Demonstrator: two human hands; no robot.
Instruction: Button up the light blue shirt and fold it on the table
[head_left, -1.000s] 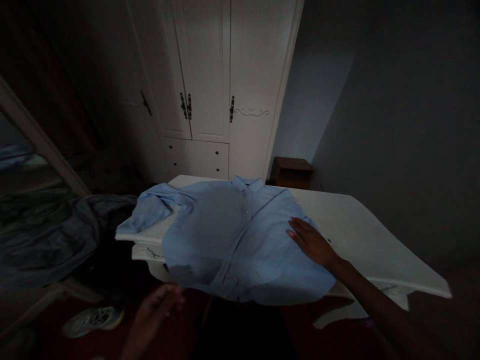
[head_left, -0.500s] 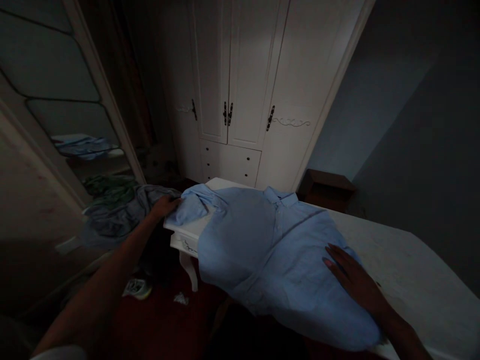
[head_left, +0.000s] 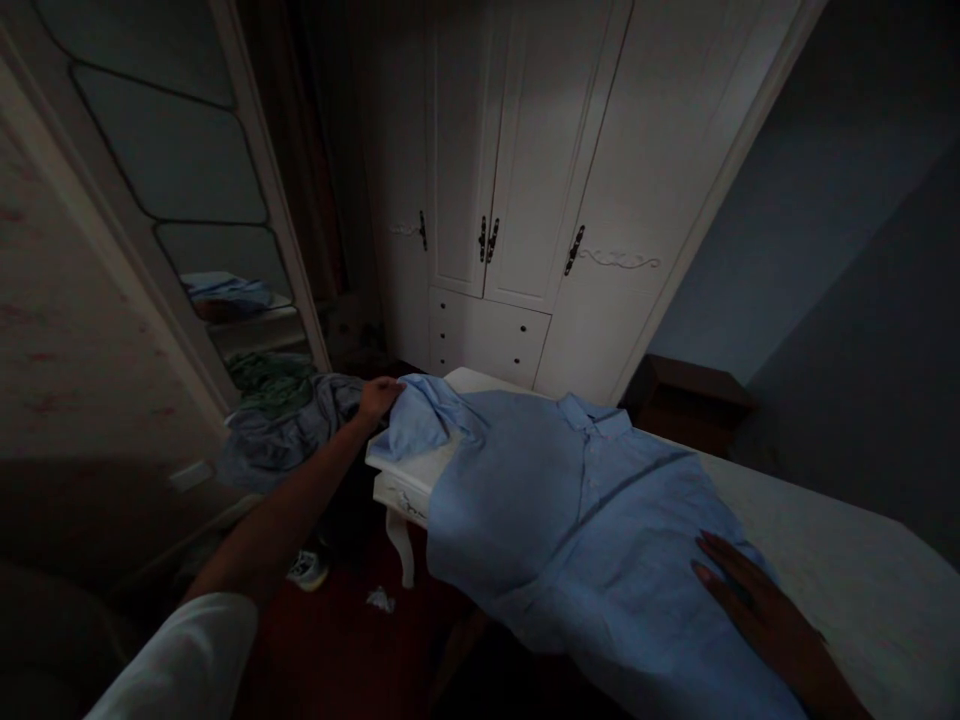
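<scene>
A light blue button-up shirt (head_left: 570, 520) lies spread front-up on a white table (head_left: 840, 570), its hem hanging over the near edge. My left hand (head_left: 377, 397) reaches far out and is closed on the end of the shirt's left sleeve (head_left: 424, 415) at the table's far left corner. My right hand (head_left: 757, 615) lies flat with fingers stretched out on the shirt's lower right part.
A white wardrobe (head_left: 555, 190) with dark handles stands behind the table. A dark wooden nightstand (head_left: 690, 400) sits at its right. Crumpled grey and green clothes (head_left: 289, 415) are heaped at the left below a mirror (head_left: 187, 170). A shoe (head_left: 306, 568) lies on the red floor.
My left hand rose from below the table, reached out and took hold of the sleeve end. The view turned left. My right hand stayed flat on the shirt.
</scene>
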